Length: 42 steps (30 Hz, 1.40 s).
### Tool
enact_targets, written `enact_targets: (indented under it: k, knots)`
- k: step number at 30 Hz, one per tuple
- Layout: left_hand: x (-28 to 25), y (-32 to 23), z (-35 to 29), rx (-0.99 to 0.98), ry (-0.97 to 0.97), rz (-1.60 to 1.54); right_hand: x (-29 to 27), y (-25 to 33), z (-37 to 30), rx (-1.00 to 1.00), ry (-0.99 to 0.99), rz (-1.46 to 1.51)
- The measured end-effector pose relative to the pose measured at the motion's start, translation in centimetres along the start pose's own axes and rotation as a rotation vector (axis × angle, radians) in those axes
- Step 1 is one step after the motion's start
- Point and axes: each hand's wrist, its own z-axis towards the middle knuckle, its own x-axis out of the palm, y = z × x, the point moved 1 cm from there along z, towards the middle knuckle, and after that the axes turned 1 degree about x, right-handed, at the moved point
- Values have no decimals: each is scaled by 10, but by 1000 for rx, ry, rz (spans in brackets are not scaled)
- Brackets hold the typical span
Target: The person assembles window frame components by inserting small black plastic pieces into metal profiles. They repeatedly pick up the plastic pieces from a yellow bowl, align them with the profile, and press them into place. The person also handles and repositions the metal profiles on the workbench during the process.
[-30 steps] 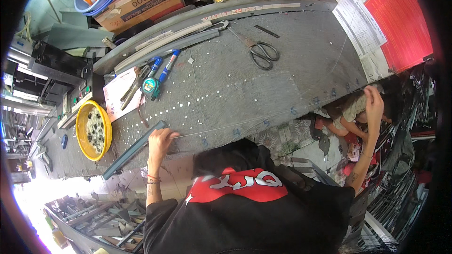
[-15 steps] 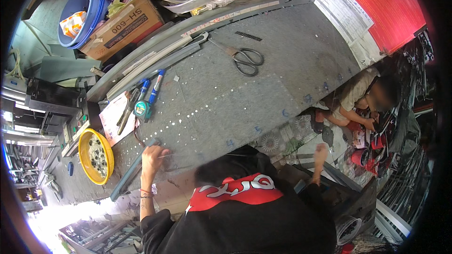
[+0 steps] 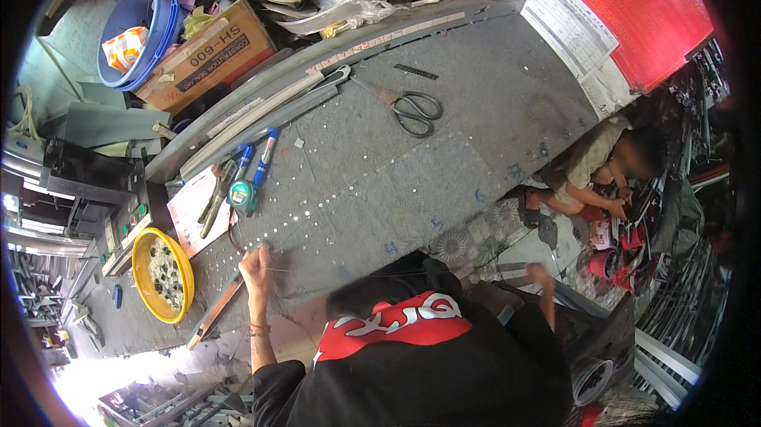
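Note:
My left hand is closed at the near left edge of the grey worktable. A thin pale strip comes out of its fingers toward the right. A grey bar with a brownish face slants from beside this hand down over the table edge; whether the fingers also grip it is not clear. Out to my right, past the table edge, my right hand is curled; what it holds, if anything, does not show. My black shirt hides most of the space between the hands.
A yellow bowl of small parts stands left of my left hand. Beyond lie a green tape measure, blue markers, scissors and long bars. A cardboard box sits at far left. A person crouches at right.
The grey bar beside my left hand has turned and its upper end has dropped back toward me. My right hand has moved lower. My left fingers have shifted slightly.

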Motion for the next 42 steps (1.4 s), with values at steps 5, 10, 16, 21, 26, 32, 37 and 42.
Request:
enact_targets:
  k: [5,10,16,21,26,32,37,42]
  knots:
    - [-2,2,6,-243,-117,-343,-195,161,17,-640,-638,-697]
    - [-6,6,16,-257,-92,-319,-359,230,6,-355,-654,560]
    - [-11,22,24,-533,-188,-533,-473,255,-17,-140,-849,1157]
    - [-34,-22,35,-180,279,28,-356,462,-117,-794,-796,594]
    - [-50,-143,37,158,220,421,-79,570,-240,-1084,-492,-343]
    - [-10,-255,34,288,592,-636,59,612,-291,-1922,127,-615]
    - [-17,-234,22,107,490,-704,65,623,-273,-1710,392,-388]
    - [-59,-187,1,-410,381,-460,46,619,-252,-1541,271,-472]
